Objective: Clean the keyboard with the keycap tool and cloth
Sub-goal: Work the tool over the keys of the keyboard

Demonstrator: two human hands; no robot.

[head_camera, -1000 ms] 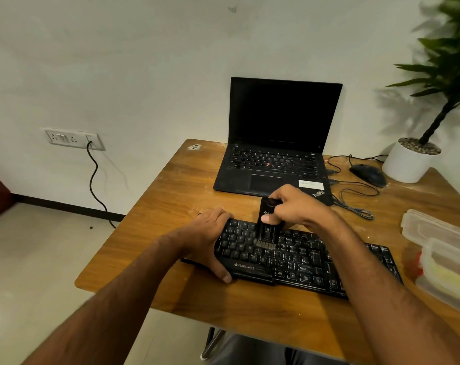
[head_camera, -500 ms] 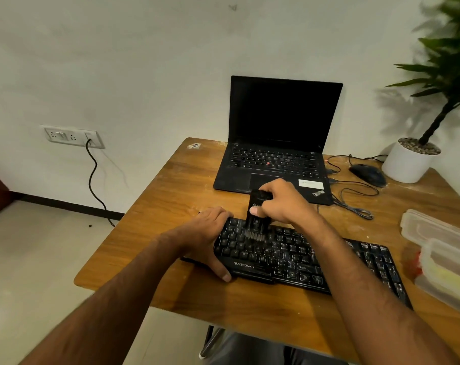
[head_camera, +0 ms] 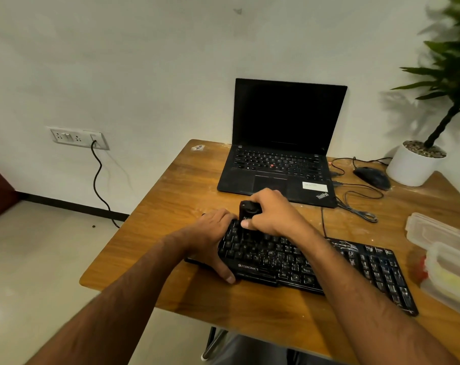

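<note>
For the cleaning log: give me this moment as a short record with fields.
surface: wooden table
keyboard: black, flat on the table's near part
left hand: grips the keyboard's left end, thumb on the front edge
right hand: holds the black cleaning tool upright on the upper-left keys
behind: open laptop, screen dark
right side: mouse, potted plant, clear plastic boxes
cloth: not seen
</note>
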